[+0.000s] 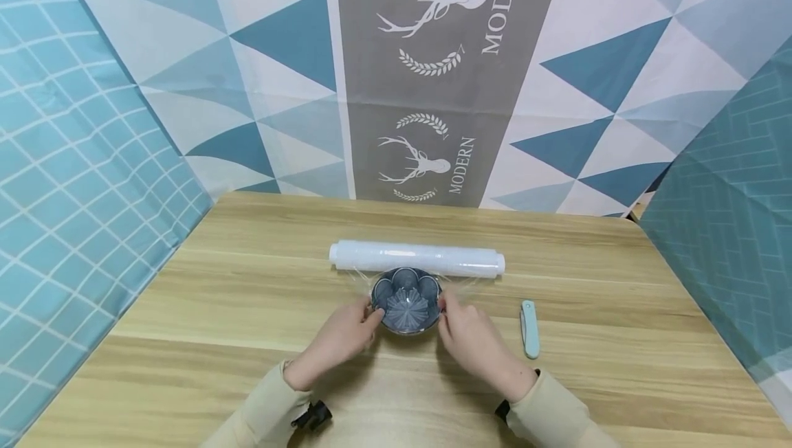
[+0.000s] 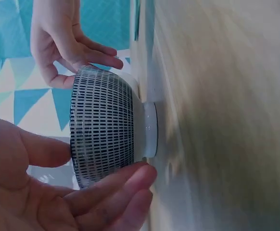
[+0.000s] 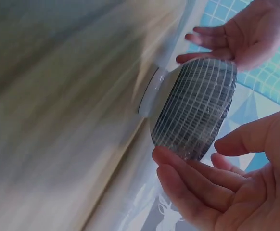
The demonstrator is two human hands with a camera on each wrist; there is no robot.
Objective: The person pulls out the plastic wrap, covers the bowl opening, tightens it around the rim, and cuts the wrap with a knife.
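Observation:
A footed bowl (image 1: 406, 324) with a starburst pattern and dark round shapes inside sits on the table; its outside carries rows of dark dashes. Clear plastic wrap (image 1: 359, 276) shows as creases around its far rim. My left hand (image 1: 349, 328) holds the bowl's left side, thumb at the rim and fingers along the outer wall. On the other side my right hand (image 1: 473, 338) has its fingers against the wall and its thumb by the rim. Just behind the bowl lies a roll of plastic wrap (image 1: 417, 258).
A closed light-blue folding knife (image 1: 530, 329) lies on the wooden table (image 1: 247, 262) to the right of my right hand. Patterned cloth (image 1: 284, 56) hangs behind the table, with blue-green sheets on both sides.

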